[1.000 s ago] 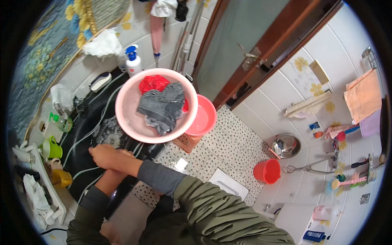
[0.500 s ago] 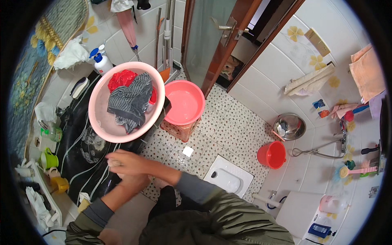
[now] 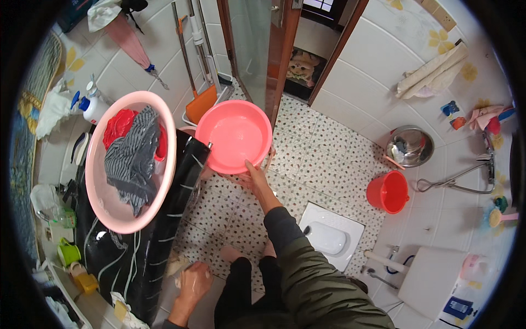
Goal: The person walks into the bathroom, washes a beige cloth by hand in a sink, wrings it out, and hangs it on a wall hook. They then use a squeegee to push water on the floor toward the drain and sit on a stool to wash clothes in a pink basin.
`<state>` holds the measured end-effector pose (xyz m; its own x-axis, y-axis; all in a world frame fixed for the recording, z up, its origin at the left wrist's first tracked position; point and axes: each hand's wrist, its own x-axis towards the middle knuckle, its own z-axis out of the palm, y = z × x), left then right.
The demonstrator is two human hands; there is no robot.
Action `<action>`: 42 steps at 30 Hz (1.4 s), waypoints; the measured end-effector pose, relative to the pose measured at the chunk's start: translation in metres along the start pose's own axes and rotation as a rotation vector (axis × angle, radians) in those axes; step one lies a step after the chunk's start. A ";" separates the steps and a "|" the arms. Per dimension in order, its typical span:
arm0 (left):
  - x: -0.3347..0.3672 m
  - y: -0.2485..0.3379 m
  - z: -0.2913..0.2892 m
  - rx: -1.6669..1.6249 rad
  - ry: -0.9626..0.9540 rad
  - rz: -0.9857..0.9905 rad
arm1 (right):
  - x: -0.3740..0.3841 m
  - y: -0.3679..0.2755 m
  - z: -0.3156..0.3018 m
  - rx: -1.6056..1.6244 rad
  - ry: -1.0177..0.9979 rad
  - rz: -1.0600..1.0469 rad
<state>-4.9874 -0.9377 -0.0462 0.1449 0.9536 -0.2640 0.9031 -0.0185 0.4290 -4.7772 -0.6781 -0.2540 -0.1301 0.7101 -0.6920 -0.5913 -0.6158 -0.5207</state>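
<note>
tub (image 3: 113, 204) w/ striped cloth (image 3: 132, 162) + red item (image 3: 118, 126), r hand (image 3: 259, 183) grip pinching basin (image 3: 235, 134) rim, can't tell l hand (image 3: 194, 281) grip

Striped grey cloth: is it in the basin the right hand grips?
No, the cloth lies in the pale pink basin; the right hand grips the coral basin.

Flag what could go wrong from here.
1. The deep-pink basin could tip or slip: only the right hand is at its rim.
2. The light-pink basin of clothes might slide if bumped, since the black counter looks slick.
3. A misstep seems possible: the squat toilet lies just right of the feet.
</note>
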 end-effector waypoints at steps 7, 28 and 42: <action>-0.009 -0.037 0.040 0.018 -0.078 -0.142 | 0.098 0.006 -0.053 0.074 -0.039 -0.165; 0.040 0.015 0.108 -0.029 -0.405 -0.147 | -0.244 0.145 -0.399 0.184 0.751 -0.104; 0.052 -0.014 0.132 0.052 -0.423 -0.201 | -0.292 0.228 -0.622 -1.127 1.254 0.628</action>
<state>-4.9395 -0.9271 -0.1801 0.1072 0.7335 -0.6711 0.9477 0.1287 0.2920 -4.3793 -1.2384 -0.4813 0.8361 -0.0222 -0.5481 0.1434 -0.9556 0.2575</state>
